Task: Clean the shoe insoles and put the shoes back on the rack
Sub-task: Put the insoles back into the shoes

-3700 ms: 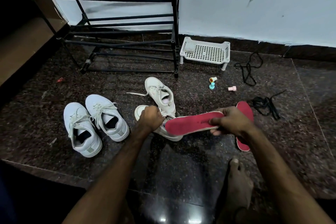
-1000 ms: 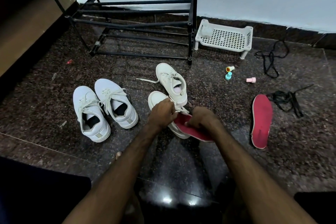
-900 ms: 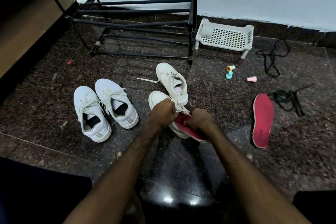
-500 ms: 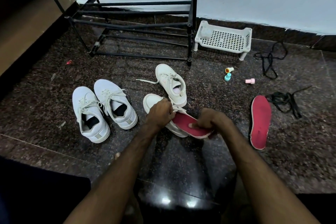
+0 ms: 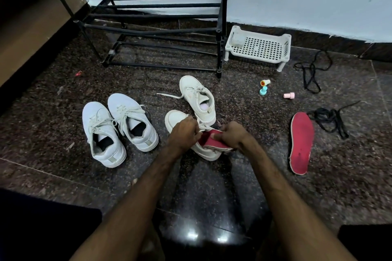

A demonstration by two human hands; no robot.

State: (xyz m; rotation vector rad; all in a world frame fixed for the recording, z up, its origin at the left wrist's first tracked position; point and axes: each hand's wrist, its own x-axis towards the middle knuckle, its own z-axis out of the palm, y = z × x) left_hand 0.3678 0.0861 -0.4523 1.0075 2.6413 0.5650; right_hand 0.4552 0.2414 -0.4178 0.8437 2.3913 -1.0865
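A cream shoe (image 5: pixel 209 152) lies on the dark floor at the centre. My left hand (image 5: pixel 184 131) grips its tongue and laces. My right hand (image 5: pixel 231 135) pinches a red insole (image 5: pixel 212 140) whose front end is inside that shoe. The shoe's mate (image 5: pixel 198 99) stands just behind, touching it. A second red insole (image 5: pixel 301 143) lies flat on the floor to the right. A pair of white sneakers (image 5: pixel 118 127) stands side by side on the left. The black metal shoe rack (image 5: pixel 161 34) stands against the wall at the back, its rails bare.
A white perforated plastic stand (image 5: pixel 257 47) sits right of the rack. Small caps, teal-and-yellow (image 5: pixel 264 88) and pink (image 5: pixel 289 95), lie on the floor. Black laces (image 5: pixel 312 70) and another black tangle (image 5: pixel 327 117) lie at the right. A wooden panel (image 5: pixel 27 34) borders the left.
The red insole went from held clear of the shoe to mostly pushed inside it. My right hand has moved in toward the shoe's opening; my left hand has kept its grip.
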